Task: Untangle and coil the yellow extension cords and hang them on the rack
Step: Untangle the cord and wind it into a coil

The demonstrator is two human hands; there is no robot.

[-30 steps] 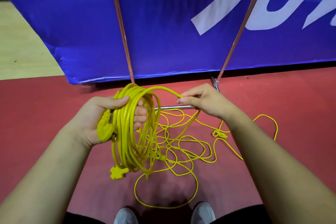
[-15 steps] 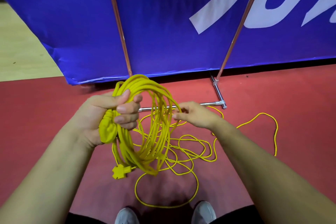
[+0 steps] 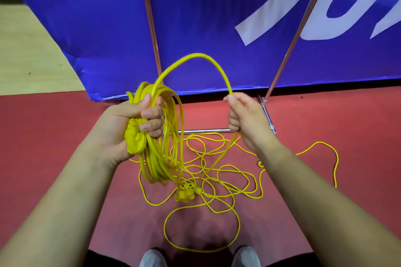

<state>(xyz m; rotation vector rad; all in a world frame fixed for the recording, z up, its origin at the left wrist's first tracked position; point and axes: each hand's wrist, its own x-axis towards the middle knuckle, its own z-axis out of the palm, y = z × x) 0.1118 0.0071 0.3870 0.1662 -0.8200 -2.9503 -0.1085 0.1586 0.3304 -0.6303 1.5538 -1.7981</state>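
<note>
Standing over a red floor [image 3: 54, 141], the person holds a coil of yellow cord [image 3: 161, 136] in the left hand [image 3: 128, 128]. That hand is clenched around the top of the coil, thumb pressed across the strands, with a yellow plug body [image 3: 135, 144] lying against the palm. The coil hangs down from the fist, its lower loops blurred.

From the top of the coil a single strand [image 3: 195, 57] arches up and over to the right hand [image 3: 245, 119], which is closed around it, thumb and forefinger pinching at the top. Below the right hand the strand drops to a loose tangle of cord [image 3: 219, 171] spread on the floor between the forearms. A yellow socket block [image 3: 186, 192] lies in the tangle just below the coil. One long loop [image 3: 332, 158] trails out well to the right.

Behind the hands stands a blue banner [image 3: 97, 28] with white lettering. Two thin metal poles [image 3: 149, 17] rise in front of it, joined to a metal base bar [image 3: 206, 130] resting on the floor. Toes of grey shoes [image 3: 152, 259] show at the bottom edge.
</note>
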